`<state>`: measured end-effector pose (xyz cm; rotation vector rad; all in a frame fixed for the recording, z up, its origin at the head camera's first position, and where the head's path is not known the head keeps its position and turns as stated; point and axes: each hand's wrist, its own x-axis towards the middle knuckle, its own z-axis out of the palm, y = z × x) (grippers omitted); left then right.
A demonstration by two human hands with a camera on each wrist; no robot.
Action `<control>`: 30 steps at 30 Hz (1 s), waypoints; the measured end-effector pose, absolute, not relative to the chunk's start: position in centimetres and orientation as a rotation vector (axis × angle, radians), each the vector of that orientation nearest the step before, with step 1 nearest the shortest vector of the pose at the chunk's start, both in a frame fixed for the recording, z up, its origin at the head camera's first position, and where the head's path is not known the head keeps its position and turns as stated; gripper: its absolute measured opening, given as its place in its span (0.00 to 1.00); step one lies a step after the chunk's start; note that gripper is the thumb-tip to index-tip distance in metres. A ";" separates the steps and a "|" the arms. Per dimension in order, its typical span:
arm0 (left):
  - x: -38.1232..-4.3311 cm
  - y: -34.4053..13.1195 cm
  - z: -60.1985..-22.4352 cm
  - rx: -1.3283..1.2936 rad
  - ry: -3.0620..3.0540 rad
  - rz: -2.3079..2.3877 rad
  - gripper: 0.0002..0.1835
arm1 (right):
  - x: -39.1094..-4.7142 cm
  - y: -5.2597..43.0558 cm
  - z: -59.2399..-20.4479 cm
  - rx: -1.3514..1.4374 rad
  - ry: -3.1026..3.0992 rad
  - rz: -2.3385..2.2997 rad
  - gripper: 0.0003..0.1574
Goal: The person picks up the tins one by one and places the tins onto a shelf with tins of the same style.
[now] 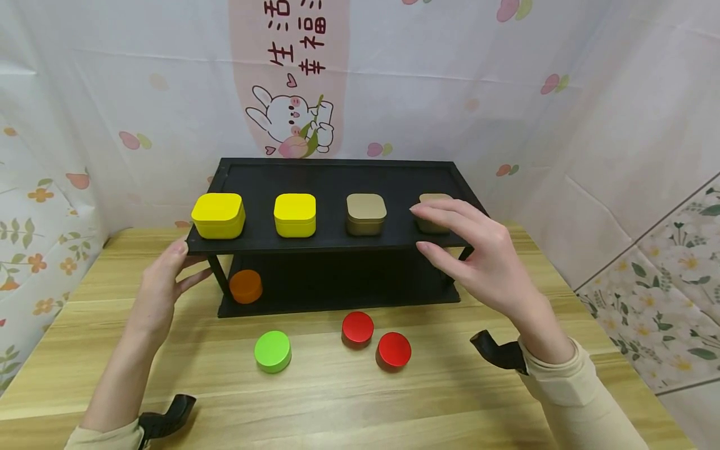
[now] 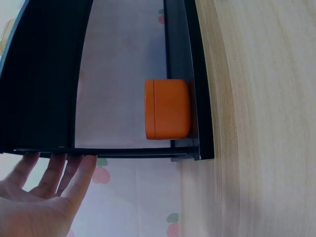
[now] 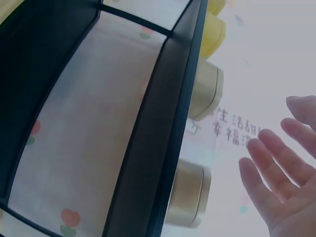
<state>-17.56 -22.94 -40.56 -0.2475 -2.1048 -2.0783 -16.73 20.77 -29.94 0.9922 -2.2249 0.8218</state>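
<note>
At the left end of a two-tier black rack (image 1: 337, 181), my left hand (image 1: 160, 281) touches the upper shelf's corner. Its straight fingers (image 2: 81, 180) meet the side edge in the left wrist view. My right hand (image 1: 472, 250) is held over the rack's right end with fingers spread and nothing in them. It partly hides a tan tin (image 1: 435, 225) in the head view; the right wrist view shows that tin (image 3: 187, 192) apart from the fingers. Another tan tin (image 1: 365, 214) and two yellow tins, one at the left corner (image 1: 219, 215) and one beside it (image 1: 295, 215), line the top shelf.
An orange tin (image 1: 245, 286) sits on the lower shelf's left end. On the wooden table (image 1: 315, 400) before the rack are a green round tin (image 1: 272, 351) and two red round tins, one farther back (image 1: 357, 329) and one nearer (image 1: 394, 351). A patterned curtain (image 1: 169, 94) hangs behind.
</note>
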 end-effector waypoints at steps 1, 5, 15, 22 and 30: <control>-17.6 -22.9 -40.6 -0.246 -2.106 -2.078 0.23 | -16.6 20.6 -30.1 1.001 -2.220 0.829 0.31; -17.5 -23.0 -40.6 -0.247 -2.095 -2.090 0.23 | -16.3 19.9 -30.6 1.033 -2.211 0.855 0.28; -17.5 -22.9 -40.5 -0.249 -2.081 -2.104 0.22 | -15.7 18.4 -32.0 1.066 -2.264 0.897 0.25; -17.6 -22.9 -40.4 -0.243 -2.072 -2.115 0.21 | -15.5 17.4 -32.9 1.101 -2.314 0.862 0.26; -17.6 -22.9 -40.3 -0.243 -2.056 -2.130 0.21 | -15.3 16.4 -34.2 1.126 -2.380 0.821 0.25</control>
